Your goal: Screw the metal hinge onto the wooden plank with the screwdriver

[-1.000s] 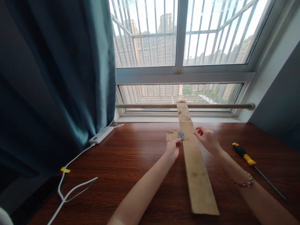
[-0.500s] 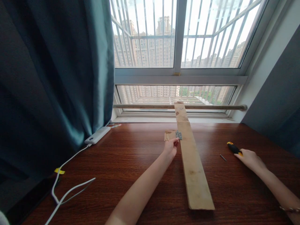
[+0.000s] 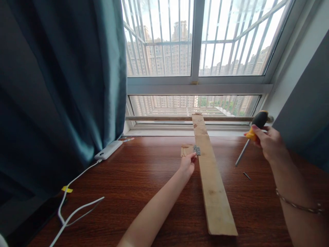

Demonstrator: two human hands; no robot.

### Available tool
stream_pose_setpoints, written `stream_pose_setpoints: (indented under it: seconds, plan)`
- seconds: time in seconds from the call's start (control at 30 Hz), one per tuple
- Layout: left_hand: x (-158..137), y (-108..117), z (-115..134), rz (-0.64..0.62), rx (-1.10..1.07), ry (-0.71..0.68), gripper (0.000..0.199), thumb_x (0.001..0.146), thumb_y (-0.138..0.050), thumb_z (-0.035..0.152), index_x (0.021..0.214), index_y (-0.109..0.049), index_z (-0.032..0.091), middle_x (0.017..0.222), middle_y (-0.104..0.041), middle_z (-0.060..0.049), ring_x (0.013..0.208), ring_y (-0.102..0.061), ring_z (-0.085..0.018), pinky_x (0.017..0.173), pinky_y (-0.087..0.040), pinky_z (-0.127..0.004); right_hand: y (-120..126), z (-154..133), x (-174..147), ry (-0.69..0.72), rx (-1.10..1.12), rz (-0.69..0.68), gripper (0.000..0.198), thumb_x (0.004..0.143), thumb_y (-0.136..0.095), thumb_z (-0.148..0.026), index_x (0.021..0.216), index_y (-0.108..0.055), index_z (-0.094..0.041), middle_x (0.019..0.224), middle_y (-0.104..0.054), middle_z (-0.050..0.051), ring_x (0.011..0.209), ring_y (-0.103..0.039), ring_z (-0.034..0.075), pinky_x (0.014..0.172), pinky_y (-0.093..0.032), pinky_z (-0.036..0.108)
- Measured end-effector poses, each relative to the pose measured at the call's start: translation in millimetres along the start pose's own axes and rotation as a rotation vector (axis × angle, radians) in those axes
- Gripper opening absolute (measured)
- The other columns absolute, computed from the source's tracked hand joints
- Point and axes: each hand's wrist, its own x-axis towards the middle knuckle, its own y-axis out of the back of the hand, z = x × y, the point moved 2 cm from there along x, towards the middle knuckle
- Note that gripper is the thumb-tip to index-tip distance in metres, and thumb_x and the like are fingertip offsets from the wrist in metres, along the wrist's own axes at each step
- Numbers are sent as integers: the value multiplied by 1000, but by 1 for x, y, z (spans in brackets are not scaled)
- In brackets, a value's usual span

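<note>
A long pale wooden board runs from near me to the window. Against its left edge, a small wooden piece lies at right angles. A metal hinge spans the joint between them. My left hand pinches the hinge's near edge with thumb and fingertips. Off to the right, my right hand grips a screwdriver with a black and yellow handle, lifted above the table, its shaft slanting down to the left. Below the shaft, a screw lies on the table.
The dark reddish-brown wooden table reaches the window sill. A white power bank with a white cable lies at left by the blue curtain. A horizontal rail crosses in front of the window.
My right hand has lifted the screwdriver off the table and tipped it so the shaft points down. My left hand stays at the hinge.
</note>
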Motion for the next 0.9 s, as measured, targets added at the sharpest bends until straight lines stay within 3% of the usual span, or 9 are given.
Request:
stream_pose_setpoints:
  seconds: [0.1, 0.27, 0.43, 0.9]
  plan:
    - [-2, -1, 1, 7, -8, 1, 21, 69, -58, -9, 66, -56, 12, 64, -64, -4, 53, -57, -8, 52, -41, -16, -50, -27, -22, 46, 216, -43, 44, 68, -69, -53, 87, -49, -18, 65, -67, 2, 45, -57, 14, 38, -47, 24]
    - [-3, -1, 1, 20, -22, -2, 22, 69, -56, -9, 64, -56, 12, 62, -63, -5, 53, -57, -9, 52, -43, -18, -100, -11, -34, 88, 301, -173, 43, 71, -68, -52, 89, -47, -19, 82, -71, 6, 67, -69, 20, 56, -60, 34]
    - [-4, -2, 3, 37, -31, 11, 23, 69, -57, -10, 63, -57, 12, 60, -63, -5, 52, -57, -9, 50, -44, -17, -106, 8, -30, 58, 273, -208, 44, 71, -68, -52, 90, -49, -17, 83, -71, 7, 72, -69, 22, 60, -61, 38]
    - [-7, -4, 3, 41, -37, 9, 23, 70, -58, -11, 68, -57, 12, 63, -64, -4, 51, -58, -8, 51, -44, -16, -108, 18, -29, 78, 187, -155, 53, 70, -65, -59, 95, -43, -18, 87, -71, 10, 68, -69, 22, 58, -61, 38]
